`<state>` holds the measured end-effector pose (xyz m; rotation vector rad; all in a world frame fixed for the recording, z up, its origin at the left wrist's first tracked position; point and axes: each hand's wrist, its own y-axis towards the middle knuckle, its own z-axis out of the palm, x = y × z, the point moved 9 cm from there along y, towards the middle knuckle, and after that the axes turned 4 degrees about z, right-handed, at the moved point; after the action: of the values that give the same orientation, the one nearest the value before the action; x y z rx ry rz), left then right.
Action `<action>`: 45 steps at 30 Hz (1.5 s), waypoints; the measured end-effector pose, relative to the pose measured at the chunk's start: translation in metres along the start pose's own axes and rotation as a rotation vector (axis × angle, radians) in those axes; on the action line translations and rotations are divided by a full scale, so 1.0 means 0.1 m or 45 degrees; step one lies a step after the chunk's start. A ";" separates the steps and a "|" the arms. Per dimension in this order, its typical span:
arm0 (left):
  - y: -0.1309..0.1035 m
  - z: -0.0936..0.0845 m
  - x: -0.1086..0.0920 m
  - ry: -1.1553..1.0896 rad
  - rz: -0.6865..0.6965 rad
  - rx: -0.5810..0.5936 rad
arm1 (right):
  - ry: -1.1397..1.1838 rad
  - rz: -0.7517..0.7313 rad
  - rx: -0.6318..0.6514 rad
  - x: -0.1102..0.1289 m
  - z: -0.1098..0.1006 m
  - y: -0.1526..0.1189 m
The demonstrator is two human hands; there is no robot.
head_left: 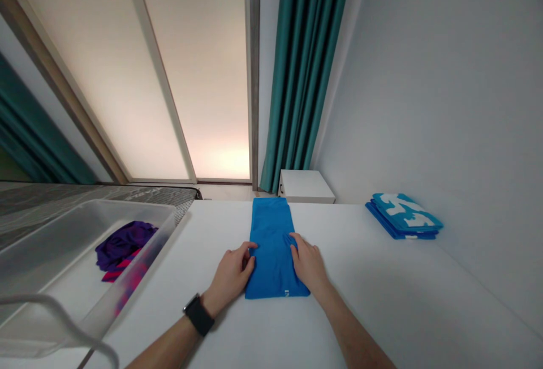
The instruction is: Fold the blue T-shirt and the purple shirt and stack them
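Blue cloth (272,253): right hand (310,264) pinching, left hand (232,273) touching edge, grip unclear; plastic bin (72,270) left, folded stack (402,217) right.

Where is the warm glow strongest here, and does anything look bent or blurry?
In the head view, the warm glow peaks low on the right frosted door panel; also in the head view, the middle teal curtain leans, perhaps from wide-angle distortion, the grey cable looks blurred, and the small print on the blue folded cloth is hard to read.
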<state>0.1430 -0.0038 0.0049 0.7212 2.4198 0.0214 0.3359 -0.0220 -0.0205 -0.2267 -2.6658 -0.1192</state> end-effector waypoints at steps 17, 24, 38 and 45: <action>-0.01 -0.15 -0.21 0.182 0.213 -0.141 | -0.256 -0.022 -0.173 0.09 -0.16 -0.03; -0.15 0.10 -0.62 0.393 0.538 -0.026 | -0.254 -0.330 -0.260 0.48 -0.16 -0.22; 0.11 0.07 -0.10 0.299 0.316 0.112 | -0.231 -0.243 0.042 0.41 0.21 -0.20; -0.37 0.03 -0.88 0.459 1.043 0.160 | -0.242 -0.241 0.044 0.41 0.22 -0.21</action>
<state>0.1851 -0.0804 0.0445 1.8486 2.2753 0.3541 0.2863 -0.0339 -0.0223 0.0279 -2.8719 -0.1159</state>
